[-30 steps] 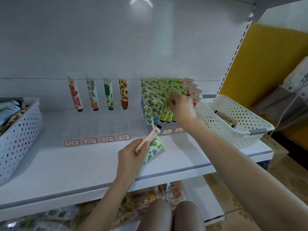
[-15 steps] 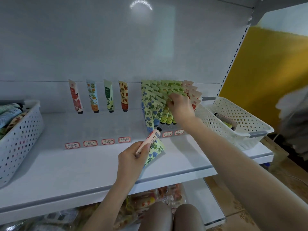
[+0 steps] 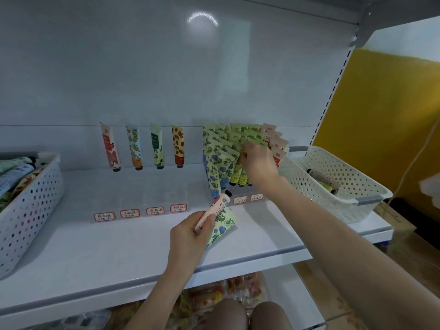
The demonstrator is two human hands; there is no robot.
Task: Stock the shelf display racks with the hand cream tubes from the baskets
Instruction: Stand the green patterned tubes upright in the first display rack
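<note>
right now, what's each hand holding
Left hand: grips a pink tube and a blue-flowered tube.
Right hand: pinches a green tube in the rack.

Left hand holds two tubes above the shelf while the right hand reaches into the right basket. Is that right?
Not quite. The head view shows the right hand at the green tubes standing in the display rack, not in the right basket. The left hand does hold two tubes above the shelf.
</note>
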